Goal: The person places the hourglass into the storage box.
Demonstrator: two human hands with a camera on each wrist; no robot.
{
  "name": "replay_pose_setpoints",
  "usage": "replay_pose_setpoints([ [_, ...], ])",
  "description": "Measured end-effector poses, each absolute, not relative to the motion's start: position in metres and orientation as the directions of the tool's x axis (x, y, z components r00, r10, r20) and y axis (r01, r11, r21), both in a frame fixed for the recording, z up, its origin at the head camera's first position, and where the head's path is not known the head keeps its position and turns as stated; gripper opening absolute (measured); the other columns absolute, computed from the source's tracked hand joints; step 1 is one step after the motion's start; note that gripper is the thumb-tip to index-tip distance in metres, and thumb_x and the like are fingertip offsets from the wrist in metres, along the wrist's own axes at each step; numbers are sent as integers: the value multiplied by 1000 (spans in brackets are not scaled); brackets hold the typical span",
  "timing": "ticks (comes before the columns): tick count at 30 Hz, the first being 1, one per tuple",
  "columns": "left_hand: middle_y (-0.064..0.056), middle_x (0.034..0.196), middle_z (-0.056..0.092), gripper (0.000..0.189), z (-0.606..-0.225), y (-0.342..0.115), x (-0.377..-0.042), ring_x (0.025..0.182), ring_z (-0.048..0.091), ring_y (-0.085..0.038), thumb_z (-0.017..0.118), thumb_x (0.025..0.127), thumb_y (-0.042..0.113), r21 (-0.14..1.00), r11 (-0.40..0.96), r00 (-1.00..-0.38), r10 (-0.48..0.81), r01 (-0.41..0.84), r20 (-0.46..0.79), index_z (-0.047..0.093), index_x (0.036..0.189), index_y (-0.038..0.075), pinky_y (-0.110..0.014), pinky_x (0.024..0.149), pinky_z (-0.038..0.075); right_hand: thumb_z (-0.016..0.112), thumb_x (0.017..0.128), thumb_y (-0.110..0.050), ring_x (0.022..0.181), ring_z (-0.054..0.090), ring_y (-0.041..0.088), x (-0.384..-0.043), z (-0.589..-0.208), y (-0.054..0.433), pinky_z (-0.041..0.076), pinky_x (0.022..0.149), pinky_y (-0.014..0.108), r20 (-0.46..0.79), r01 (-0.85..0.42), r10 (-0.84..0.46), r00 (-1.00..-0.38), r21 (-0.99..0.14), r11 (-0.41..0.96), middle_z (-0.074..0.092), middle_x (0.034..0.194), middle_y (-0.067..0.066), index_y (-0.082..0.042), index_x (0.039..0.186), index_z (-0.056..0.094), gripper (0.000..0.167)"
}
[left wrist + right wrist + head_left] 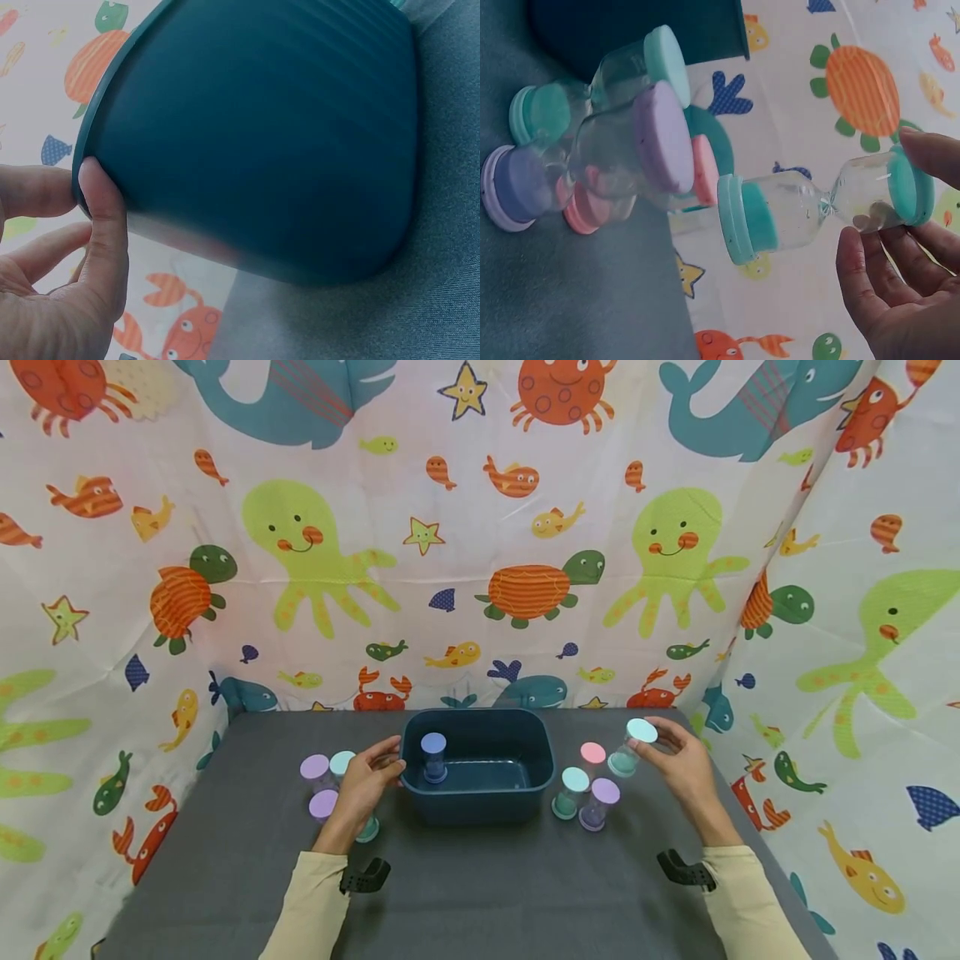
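My left hand (360, 789) pinches the left rim of a dark teal plastic bin (480, 807), thumb outside and fingers at the inner edge, as the left wrist view shows. Inside the bin, toward its left end, a blue hourglass (433, 758) stands upright. On the right, my right hand (678, 764) holds a mint-green hourglass (780, 214) by its top cap, between thumb and fingertips. It appears slightly tilted in the head view, and I cannot tell whether its base touches the table. Close by stand a pink hourglass (592, 753), another mint-green hourglass (575, 779) and a purple hourglass (604, 792).
Left of the bin, several hourglasses stand together, among them a purple hourglass (315, 767) and a mint-green hourglass (342, 762); my left hand partly hides this group. A grey cloth (495, 893) covers the table. Patterned sea-animal curtains (465, 485) enclose the back and sides.
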State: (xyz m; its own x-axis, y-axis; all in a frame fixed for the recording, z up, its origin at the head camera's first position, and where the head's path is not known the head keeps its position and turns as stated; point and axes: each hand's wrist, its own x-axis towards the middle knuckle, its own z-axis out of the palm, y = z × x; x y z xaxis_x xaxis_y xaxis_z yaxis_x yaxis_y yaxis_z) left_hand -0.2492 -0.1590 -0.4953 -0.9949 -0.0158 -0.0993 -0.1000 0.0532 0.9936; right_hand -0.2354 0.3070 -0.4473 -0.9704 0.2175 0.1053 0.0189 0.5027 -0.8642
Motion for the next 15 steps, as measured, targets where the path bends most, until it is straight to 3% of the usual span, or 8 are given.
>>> replay_pose_setpoints([
  [9, -16, 135, 54, 48, -493, -160, -251, 102, 57, -18, 60, 95, 5, 991, 66, -993, -26, -114, -113, 51, 142, 10, -22, 73, 55, 75, 85, -42, 108, 53, 1, -235, -434, 291, 47, 82, 7, 177, -76, 177, -968, -881, 466, 57, 124, -1, -12, 133, 57, 59],
  [15, -17, 136, 53, 48, -494, -161, -249, 102, 57, -18, 60, 95, 5, 993, 51, -994, -12, -105, -104, 51, 142, 9, -21, 73, 55, 75, 87, -35, 106, 55, -2, -230, -430, 279, 46, 86, 5, 220, -135, 139, -966, -881, 454, 58, 122, -1, -9, 132, 58, 55],
])
